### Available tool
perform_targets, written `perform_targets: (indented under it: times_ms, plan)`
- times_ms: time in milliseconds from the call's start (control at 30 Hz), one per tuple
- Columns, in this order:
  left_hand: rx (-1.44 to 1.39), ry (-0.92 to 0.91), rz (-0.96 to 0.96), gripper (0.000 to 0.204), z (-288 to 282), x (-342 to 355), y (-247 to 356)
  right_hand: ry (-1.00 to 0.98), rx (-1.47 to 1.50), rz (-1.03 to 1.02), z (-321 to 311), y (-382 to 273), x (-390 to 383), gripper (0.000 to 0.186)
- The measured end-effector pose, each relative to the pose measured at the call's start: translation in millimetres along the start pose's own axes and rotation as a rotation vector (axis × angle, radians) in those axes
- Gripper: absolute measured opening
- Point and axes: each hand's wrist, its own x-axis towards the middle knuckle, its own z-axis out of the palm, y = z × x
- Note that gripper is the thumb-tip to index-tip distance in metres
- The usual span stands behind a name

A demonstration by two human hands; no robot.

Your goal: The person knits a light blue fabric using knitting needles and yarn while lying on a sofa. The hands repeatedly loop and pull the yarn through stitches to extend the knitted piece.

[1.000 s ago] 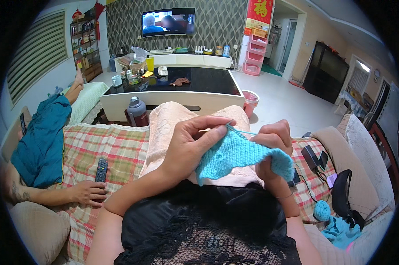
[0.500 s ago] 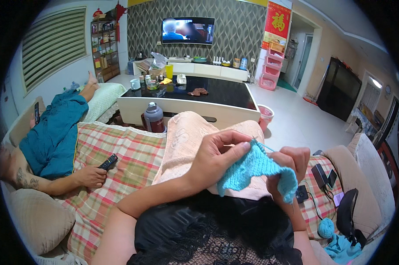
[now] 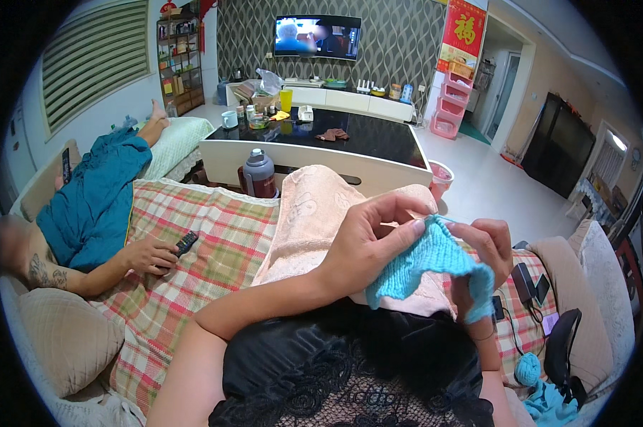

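Turquoise knitted piece: the ribbed-looking fabric [image 3: 424, 262] hung between the two hands above the lap, its upper corner raised and its right end drooping in front of the right wrist.
Left hand: the thumb and forefinger of the left hand [image 3: 378, 238] pinched that upper corner, with the fabric falling below the thumb.
Right hand: the right hand [image 3: 486, 245] was half curled, its forefinger reaching to the top edge beside the left fingertips; whether it pinched a needle or strand, I could not tell.
Needles: none could be made out clearly among the fingers.
Yarn ball: a turquoise ball [image 3: 528, 368] sat on the sofa to the right, next to a crumpled turquoise heap [image 3: 550, 404]; no strand could be traced from it to the hands.
Peach towel: it [image 3: 307, 203] covered the lap beneath the work.
Sofa: a plaid cover [image 3: 225, 228] spread to the left, where a second person [image 3: 97, 282] reclined near a black remote control [image 3: 187, 243].
Stitch in hand: judging by the fingers gathered at the top edge, a stitch was being worked there.
Next move: it seemed to call for a steady left pinch, while the right forefinger guided the yarn without tugging loops loose.
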Motion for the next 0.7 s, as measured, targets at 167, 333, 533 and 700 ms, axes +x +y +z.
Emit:
perform_targets:
  times_ms: [167, 333, 533, 700]
  plan:
    - [-0.048, 0.021, -0.004, 0.022, 1, 1, -5, -0.029, 0.124, 0.059, -4, 7, -9, 0.031]
    - [0.009, -0.120, -0.107, 0.023, -2, -3, -7, -0.046, 0.133, -0.055, 10, 6, -6, 0.039]
    - [0.041, -0.024, -0.057, 0.024, 0, 0, 1, 0.032, 0.103, -0.058, -1, 9, -8, 0.034]
    - [0.019, 0.030, -0.030, 0.023, 1, 0, 0, 0.042, 0.103, -0.016, 0, 6, -9, 0.033]
